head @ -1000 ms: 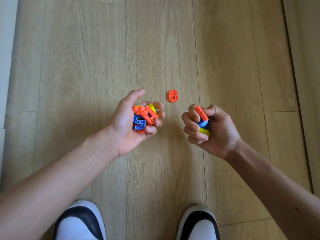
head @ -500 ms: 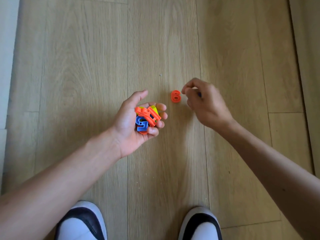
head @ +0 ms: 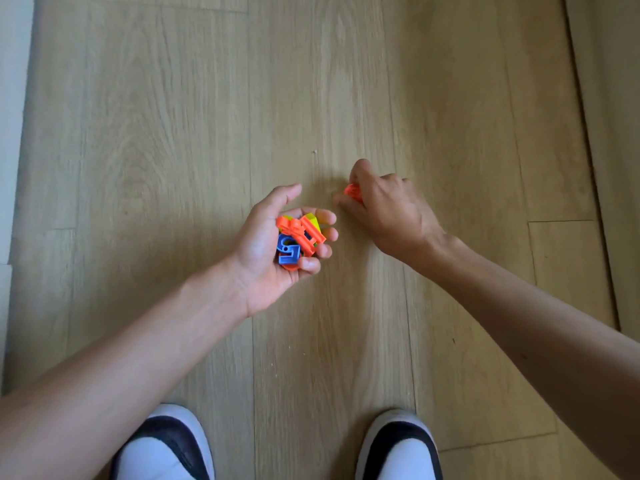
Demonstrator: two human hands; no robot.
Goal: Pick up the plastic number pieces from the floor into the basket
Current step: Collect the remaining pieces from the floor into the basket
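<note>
A: Start at the left. What is there?

B: A pale strip of wall [head: 10, 133] runs down the left edge, and beside it the wood floor [head: 173, 116] begins, light planks running away from the person.

A: And the first hand?

B: The left hand [head: 277, 244] is held palm up over the floor, fingers curled into a cup. It is grasping a small heap of number pieces [head: 299, 239]: orange ones on top, a blue five [head: 288, 251] underneath, and a bit of yellow-green at the back. The thumb points away from the person and does not press on the heap.

A: Moving right?

B: The right hand [head: 388, 209] is just beside the left, back of the hand up, low near the floor. Its fingers are pinched on an orange piece [head: 352, 191], which shows only as a sliver past the knuckles. I cannot tell whether that piece touches the floor or is lifted clear, and the hand is a little blurred.

A: Which number is it?

B: Too hidden to read.

A: What else is in view?

B: At the bottom, two shoes, white with dark panels: the left shoe [head: 166, 445] below the left forearm, the right shoe [head: 398, 445] below the gap between the arms. At the far right a darker band [head: 609, 133] edges the floor.
</note>
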